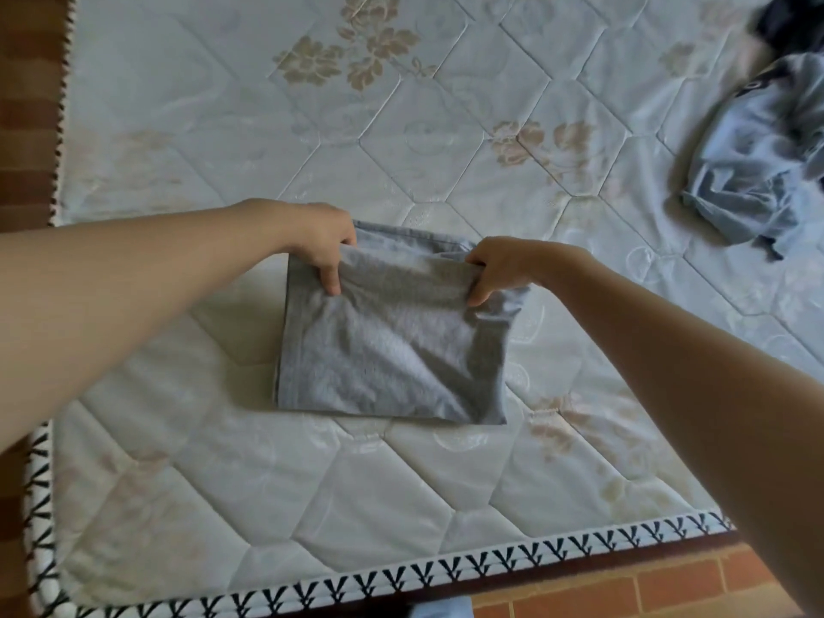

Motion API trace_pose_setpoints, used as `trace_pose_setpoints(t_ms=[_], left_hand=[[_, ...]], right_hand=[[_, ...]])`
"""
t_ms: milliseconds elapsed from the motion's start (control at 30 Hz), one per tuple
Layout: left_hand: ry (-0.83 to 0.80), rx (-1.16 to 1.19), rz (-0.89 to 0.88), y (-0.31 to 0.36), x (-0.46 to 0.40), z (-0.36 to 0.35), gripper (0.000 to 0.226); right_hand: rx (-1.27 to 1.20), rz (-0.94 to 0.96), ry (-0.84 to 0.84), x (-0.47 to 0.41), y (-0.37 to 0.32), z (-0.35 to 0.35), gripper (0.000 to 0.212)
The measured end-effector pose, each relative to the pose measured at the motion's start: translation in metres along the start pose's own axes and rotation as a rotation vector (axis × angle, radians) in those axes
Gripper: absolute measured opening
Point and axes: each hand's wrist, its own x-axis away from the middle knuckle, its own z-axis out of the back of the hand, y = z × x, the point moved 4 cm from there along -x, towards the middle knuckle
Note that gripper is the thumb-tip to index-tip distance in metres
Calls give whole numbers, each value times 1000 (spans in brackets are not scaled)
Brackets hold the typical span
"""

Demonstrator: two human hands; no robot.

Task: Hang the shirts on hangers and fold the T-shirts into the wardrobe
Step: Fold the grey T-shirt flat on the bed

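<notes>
My left hand (323, 245) pinches the far left corner of the folded grey T-shirt (388, 350), thumb underneath and fingers curled over the top edge, while my right hand (490, 269) grips the far right corner the same way, so both hands are closed on the cloth and hold its upper edge just off the bed. The near edge of the T-shirt lies flat on the quilted mattress (223, 483), roughly in the middle of my view, and a further layer of the same grey fabric shows behind the edge I am holding, between my two hands. The mattress is pale with a stitched diamond pattern and faded beige flower prints, and its border trim (446, 568), white with black V-shaped marks, runs along the near side and up the left side. Well apart from the T-shirt, at the far right of the mattress, lies a crumpled heap of grey-blue clothes (753, 171) with something dark (789, 20) above it in the corner, too blurred to tell what it is. Beyond the near edge of the mattress I see an orange brick-patterned floor (669, 586), and a scrap of light blue fabric (441, 611) sits at the very bottom of my view. Nothing lies between my hands and the T-shirt; my forearms reach in from both lower sides
</notes>
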Motion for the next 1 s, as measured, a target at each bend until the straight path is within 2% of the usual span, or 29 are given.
trace_pose_setpoints(t_ms=[133,300,367,533,833,933,1000], left_hand=[[69,53,22,-18,-15,9,33],[175,412,86,-51,-28,8,32],[179,507,101,-60,-32,7,31],[199,531,110,-67,-38,11,27],[305,600,167,-76,-52,12,46],[335,626,198,-78,-55,2,57],[356,677,217,-79,-55,-4,47]], right_hand=[[-82,-22,122,-14,10,9,16],[-265,-64,221,-26,26,11,9],[-297,-67,241,-30,30,11,14],[-314,-90,276,-38,32,10,25],[-417,-203,378,-46,42,6,21],[-586,-266,484,-44,51,2,20],[-799,-306,510,-40,55,-3,21]])
